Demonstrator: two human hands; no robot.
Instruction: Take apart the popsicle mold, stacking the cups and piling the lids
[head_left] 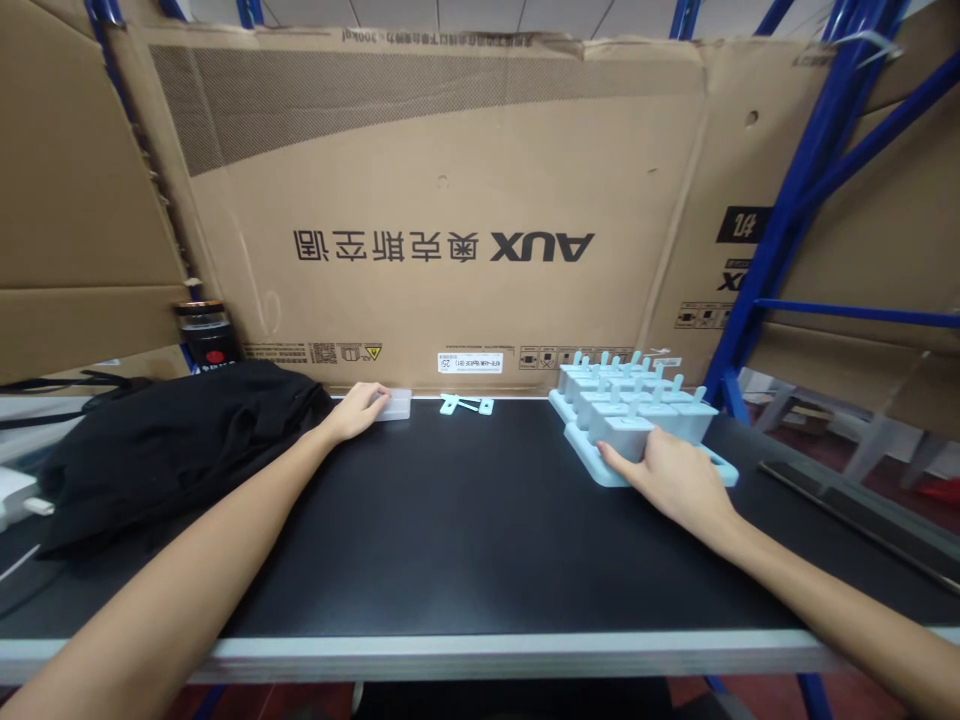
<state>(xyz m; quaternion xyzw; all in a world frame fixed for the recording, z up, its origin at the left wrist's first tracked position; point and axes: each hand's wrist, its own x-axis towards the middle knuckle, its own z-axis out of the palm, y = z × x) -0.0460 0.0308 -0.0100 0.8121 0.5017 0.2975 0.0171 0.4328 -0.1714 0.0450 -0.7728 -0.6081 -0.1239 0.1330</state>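
At the back of the black tabletop, my left hand (358, 411) has its fingers closed round the left end of a small translucent plastic box (399, 405). On the right side, my right hand (684, 483) grips the front of a light-blue popsicle mold (621, 432), thumb at its left and the other fingers partly hidden. The mold rests on the table in two sections on blue trays, with several sticks standing up from its cups. Between the hands, against the cardboard, lie a few loose light-blue popsicle sticks (466, 404).
A black cloth bag (187, 450) lies at the left, with a dark jar (206, 335) behind it and a white charger (21, 498) at the edge. A large cardboard sheet (420, 180) walls the back. Blue rack posts (799, 200) stand at the right, near a dark flat bar (855, 515).
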